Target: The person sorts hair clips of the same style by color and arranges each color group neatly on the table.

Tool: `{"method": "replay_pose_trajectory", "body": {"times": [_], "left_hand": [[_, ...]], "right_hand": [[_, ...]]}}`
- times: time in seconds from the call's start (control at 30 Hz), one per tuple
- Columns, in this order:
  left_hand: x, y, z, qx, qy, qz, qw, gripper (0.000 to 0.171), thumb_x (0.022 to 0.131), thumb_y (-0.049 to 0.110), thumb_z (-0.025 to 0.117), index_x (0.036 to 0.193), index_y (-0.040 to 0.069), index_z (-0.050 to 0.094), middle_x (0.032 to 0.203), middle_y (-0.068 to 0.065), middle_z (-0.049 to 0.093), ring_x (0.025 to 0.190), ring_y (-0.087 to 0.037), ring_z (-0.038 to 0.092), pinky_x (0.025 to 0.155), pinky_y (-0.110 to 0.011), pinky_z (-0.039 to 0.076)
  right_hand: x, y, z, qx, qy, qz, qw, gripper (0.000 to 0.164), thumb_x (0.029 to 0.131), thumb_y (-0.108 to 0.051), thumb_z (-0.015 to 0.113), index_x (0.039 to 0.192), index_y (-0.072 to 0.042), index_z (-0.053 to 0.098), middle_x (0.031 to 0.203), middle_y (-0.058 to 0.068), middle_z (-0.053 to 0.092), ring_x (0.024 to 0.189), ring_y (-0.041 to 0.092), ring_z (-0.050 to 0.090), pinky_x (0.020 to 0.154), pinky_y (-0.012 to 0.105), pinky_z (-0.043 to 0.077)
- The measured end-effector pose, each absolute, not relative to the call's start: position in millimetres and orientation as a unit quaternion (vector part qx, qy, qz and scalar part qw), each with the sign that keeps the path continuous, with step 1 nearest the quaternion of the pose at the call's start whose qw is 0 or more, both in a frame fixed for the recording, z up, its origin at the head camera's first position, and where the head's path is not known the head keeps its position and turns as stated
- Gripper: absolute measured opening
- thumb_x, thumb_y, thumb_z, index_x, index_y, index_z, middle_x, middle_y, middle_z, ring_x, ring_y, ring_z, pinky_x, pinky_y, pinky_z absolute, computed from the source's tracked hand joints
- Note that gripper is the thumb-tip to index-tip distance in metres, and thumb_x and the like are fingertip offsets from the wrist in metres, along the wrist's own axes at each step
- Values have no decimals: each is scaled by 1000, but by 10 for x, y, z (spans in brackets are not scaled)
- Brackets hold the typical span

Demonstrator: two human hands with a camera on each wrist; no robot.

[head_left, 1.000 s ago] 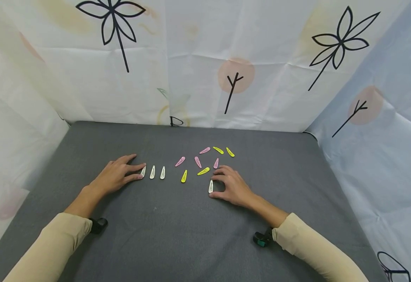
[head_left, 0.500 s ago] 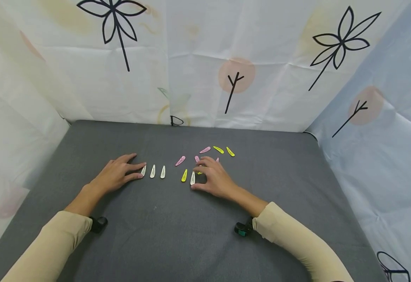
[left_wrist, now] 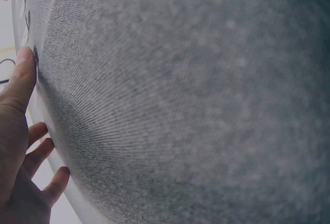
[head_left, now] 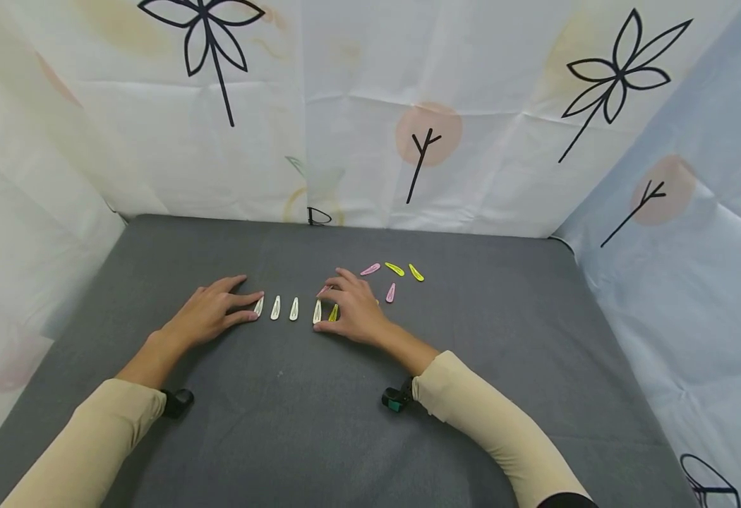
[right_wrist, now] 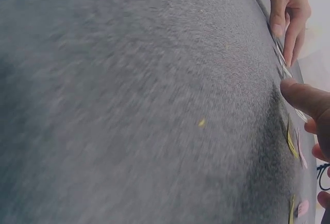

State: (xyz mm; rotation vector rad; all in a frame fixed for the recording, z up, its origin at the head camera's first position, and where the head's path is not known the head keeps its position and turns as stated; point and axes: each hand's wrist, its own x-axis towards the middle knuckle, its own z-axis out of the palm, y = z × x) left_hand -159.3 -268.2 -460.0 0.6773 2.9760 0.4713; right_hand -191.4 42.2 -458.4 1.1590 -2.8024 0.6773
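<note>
My left hand [head_left: 208, 314] rests on the grey cloth, thumb and forefinger at the two ends of a white snap hair clip [head_left: 259, 306]. Beside it stand two more white clips [head_left: 275, 307], upright in a row. To their right, my right hand [head_left: 358, 310] pinches another white hair clip [head_left: 317, 312] by its ends, low over the table. Just behind that clip a yellow clip [head_left: 334, 312] shows between the fingers, and a pink clip [head_left: 324, 290] is partly covered by the fingertips. Other clips under the right hand are hidden.
Farther back lie a pink clip [head_left: 370, 269] and two yellow clips [head_left: 394, 269], with another pink clip [head_left: 390, 293] nearer the right hand. A patterned white curtain [head_left: 358, 176] closes off the table's far edge.
My right hand has carried its white clip leftward, past the yellow clips, toward the row of white ones. The left hand has stayed in place on its clip.
</note>
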Motion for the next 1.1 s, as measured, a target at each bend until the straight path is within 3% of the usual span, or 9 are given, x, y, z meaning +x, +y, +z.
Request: {"method": "replay_pose_trajectory", "body": {"times": [1.1], "left_hand": [[-1622,-2714,-4655,217,965,148,20,50,94,39,67,138,17,61,147,-30,41,134,-48,40,94,-67,35]], "right_hand": [[-2025,211,-4607,333,-924,184,-33,54,77,-49,84,120,-18,73,139,6,56,147,31,27,111,52,30]]}}
